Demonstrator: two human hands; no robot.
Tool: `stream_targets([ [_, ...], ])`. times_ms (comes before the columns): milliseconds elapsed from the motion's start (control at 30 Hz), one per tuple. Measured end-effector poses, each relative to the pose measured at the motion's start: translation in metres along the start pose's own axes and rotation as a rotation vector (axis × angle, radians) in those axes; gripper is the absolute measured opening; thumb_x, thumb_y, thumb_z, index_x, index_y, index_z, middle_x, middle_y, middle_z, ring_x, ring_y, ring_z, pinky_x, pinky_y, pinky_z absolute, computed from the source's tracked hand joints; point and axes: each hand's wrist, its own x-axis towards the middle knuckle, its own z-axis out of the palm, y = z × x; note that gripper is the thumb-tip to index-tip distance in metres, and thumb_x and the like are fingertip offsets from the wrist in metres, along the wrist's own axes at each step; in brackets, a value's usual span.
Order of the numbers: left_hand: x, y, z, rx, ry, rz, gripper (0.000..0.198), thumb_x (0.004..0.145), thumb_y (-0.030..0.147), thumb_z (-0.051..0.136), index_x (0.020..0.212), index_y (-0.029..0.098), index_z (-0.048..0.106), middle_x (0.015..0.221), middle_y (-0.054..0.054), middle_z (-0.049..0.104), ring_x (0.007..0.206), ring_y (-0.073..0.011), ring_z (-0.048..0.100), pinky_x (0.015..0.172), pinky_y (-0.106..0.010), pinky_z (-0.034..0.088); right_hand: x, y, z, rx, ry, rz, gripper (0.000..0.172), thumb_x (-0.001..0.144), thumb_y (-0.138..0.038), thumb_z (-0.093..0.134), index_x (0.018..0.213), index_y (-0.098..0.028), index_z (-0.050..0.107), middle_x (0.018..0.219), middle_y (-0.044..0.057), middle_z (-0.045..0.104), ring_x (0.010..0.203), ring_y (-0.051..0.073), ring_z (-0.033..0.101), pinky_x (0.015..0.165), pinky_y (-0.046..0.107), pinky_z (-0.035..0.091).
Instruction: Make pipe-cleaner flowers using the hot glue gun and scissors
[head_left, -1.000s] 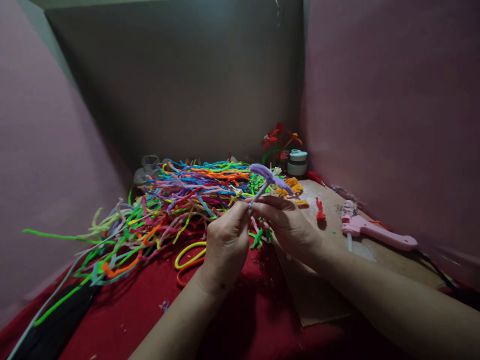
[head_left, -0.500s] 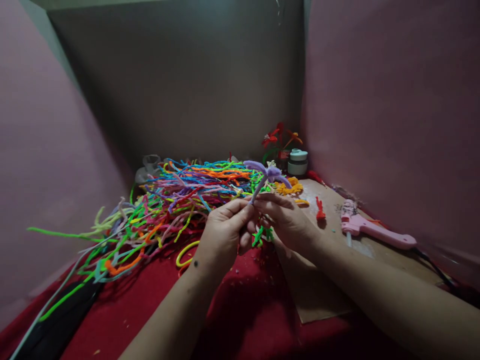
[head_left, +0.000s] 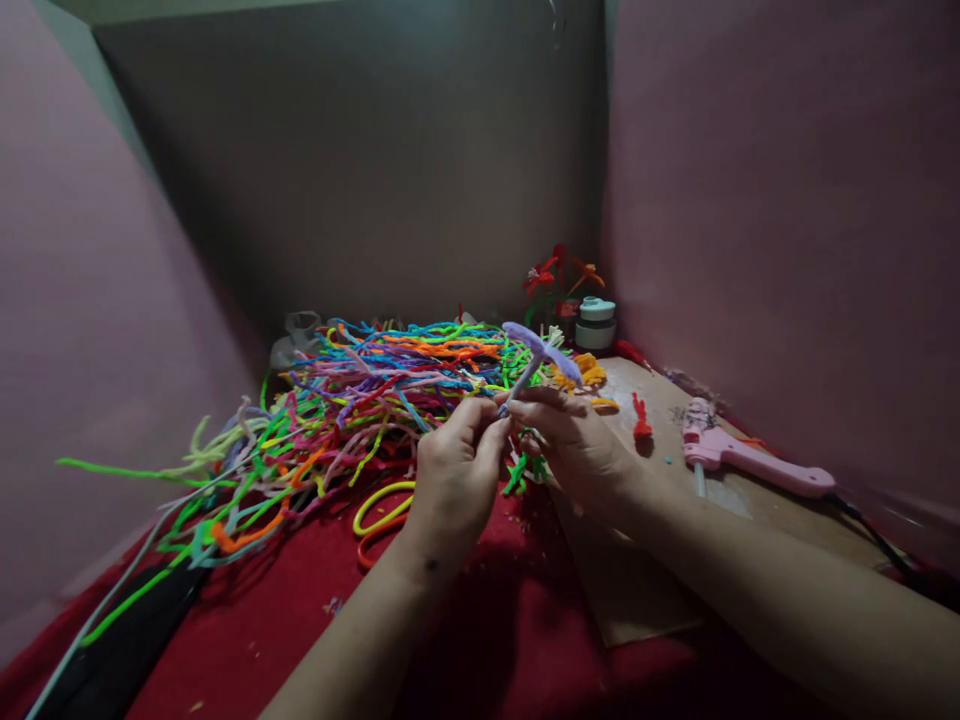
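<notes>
A purple pipe-cleaner flower (head_left: pixel 534 352) with spread petals and a pale centre stands up between my two hands. Its stem base is pinched by my left hand (head_left: pixel 463 455), thumb against the bent fingers. My right hand (head_left: pixel 570 440) closes on the same stem from the other side, its fingertips meeting the left ones. The lowest end of the stem is hidden by my fingers. Just below them lies a bright green twisted pipe-cleaner piece (head_left: pixel 517 472), partly covered by the right hand.
A large heap of coloured pipe cleaners (head_left: pixel 375 375) fills the back left. On the brown board (head_left: pixel 637 600) at right lie a pink glue gun (head_left: pixel 765 462) and a red pipe-cleaner piece (head_left: pixel 640 415). Red flowers (head_left: pixel 541 275) and a lidded jar (head_left: pixel 596 322) stand behind. Red cloth (head_left: pixel 480 620) covers the table.
The purple flower has turned, its petals now showing at another angle. My left hand has shifted slightly right and rolled, with its thumb more upright; the right hand has barely moved.
</notes>
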Motion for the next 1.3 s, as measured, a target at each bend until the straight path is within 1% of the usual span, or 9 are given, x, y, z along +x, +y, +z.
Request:
stream_targets([
  [100, -0.002, -0.008, 0.001, 0.197, 0.051, 0.176, 0.013, 0.085, 0.02, 0.048, 0.083, 0.018, 0.061, 0.054, 0.004, 0.05, 0.047, -0.0077, 0.046, 0.049, -0.019, 0.037, -0.001, 0.001, 0.001, -0.078, -0.013, -0.051, 0.007, 0.072, -0.026, 0.071, 0.079, -0.024, 0.072, 0.073, -0.001, 0.064, 0.065, 0.013, 0.053, 0.063, 0.028, 0.045],
  [167, -0.001, -0.011, 0.0, 0.195, 0.056, 0.2, 0.015, 0.086, 0.021, 0.047, 0.083, 0.019, 0.061, 0.054, 0.005, 0.049, 0.047, -0.0074, 0.045, 0.049, -0.019, 0.036, -0.002, -0.001, 0.003, -0.131, -0.013, -0.078, 0.008, 0.071, -0.029, 0.072, 0.079, -0.026, 0.072, 0.073, -0.002, 0.064, 0.066, 0.014, 0.054, 0.064, 0.03, 0.045],
  [467, 0.003, 0.004, -0.002, -0.336, -0.069, -0.184, 0.014, 0.08, 0.029, 0.057, 0.074, 0.017, 0.057, 0.046, 0.006, 0.048, 0.033, -0.0065, 0.041, 0.032, -0.017, 0.03, -0.006, -0.012, 0.008, -0.19, -0.165, -0.066, 0.01, 0.077, -0.034, 0.067, 0.082, -0.028, 0.073, 0.055, -0.001, 0.06, 0.054, 0.016, 0.054, 0.057, 0.032, 0.043],
  [700, 0.006, 0.003, -0.007, -0.583, -0.181, -0.307, 0.018, 0.079, 0.03, 0.061, 0.071, 0.014, 0.057, 0.052, 0.004, 0.053, 0.032, -0.0046, 0.04, 0.028, -0.016, 0.033, -0.001, -0.004, 0.002, -0.034, -0.162, 0.001, 0.01, 0.075, -0.025, 0.068, 0.083, -0.024, 0.073, 0.06, -0.002, 0.061, 0.05, 0.011, 0.053, 0.051, 0.027, 0.041],
  [833, 0.008, 0.0, -0.012, -0.764, -0.305, -0.434, 0.014, 0.078, 0.028, 0.063, 0.084, 0.016, 0.059, 0.051, 0.007, 0.049, 0.03, -0.0019, 0.03, 0.026, -0.013, 0.029, 0.002, -0.003, -0.003, -0.007, -0.136, 0.078, 0.012, 0.071, -0.023, 0.071, 0.082, -0.019, 0.073, 0.068, -0.001, 0.064, 0.054, 0.008, 0.052, 0.047, 0.021, 0.033],
  [933, 0.01, -0.001, -0.013, -0.804, -0.377, -0.466, 0.019, 0.08, 0.028, 0.061, 0.095, 0.018, 0.058, 0.051, 0.009, 0.045, 0.03, -0.0014, 0.023, 0.026, -0.013, 0.025, 0.002, -0.005, -0.004, 0.006, -0.132, 0.061, 0.009, 0.067, -0.022, 0.073, 0.075, -0.018, 0.071, 0.068, -0.001, 0.063, 0.058, 0.008, 0.052, 0.051, 0.021, 0.035],
  [1067, 0.008, -0.002, -0.007, -0.478, -0.29, -0.298, 0.015, 0.083, 0.03, 0.054, 0.08, 0.016, 0.058, 0.055, 0.004, 0.05, 0.035, -0.0057, 0.037, 0.034, -0.019, 0.035, 0.001, -0.004, -0.003, 0.016, -0.065, 0.093, 0.011, 0.066, -0.025, 0.073, 0.075, -0.019, 0.07, 0.067, -0.001, 0.063, 0.056, 0.009, 0.052, 0.053, 0.024, 0.039],
  [1200, 0.002, -0.007, 0.001, 0.149, 0.008, 0.101, 0.014, 0.084, 0.023, 0.051, 0.093, 0.019, 0.061, 0.081, -0.004, 0.065, 0.069, -0.0158, 0.061, 0.064, -0.025, 0.046, 0.0, -0.003, -0.001, 0.072, 0.036, 0.098, 0.012, 0.062, -0.02, 0.076, 0.072, -0.022, 0.071, 0.076, 0.0, 0.067, 0.068, 0.013, 0.057, 0.059, 0.025, 0.043],
  [1300, -0.001, -0.011, 0.003, 0.436, 0.061, 0.237, 0.019, 0.087, 0.024, 0.045, 0.097, 0.019, 0.061, 0.091, -0.008, 0.066, 0.083, -0.02, 0.061, 0.075, -0.028, 0.043, -0.002, -0.003, 0.002, 0.07, 0.049, 0.109, 0.007, 0.064, -0.019, 0.073, 0.071, -0.022, 0.072, 0.075, 0.0, 0.068, 0.071, 0.014, 0.058, 0.065, 0.028, 0.045],
])
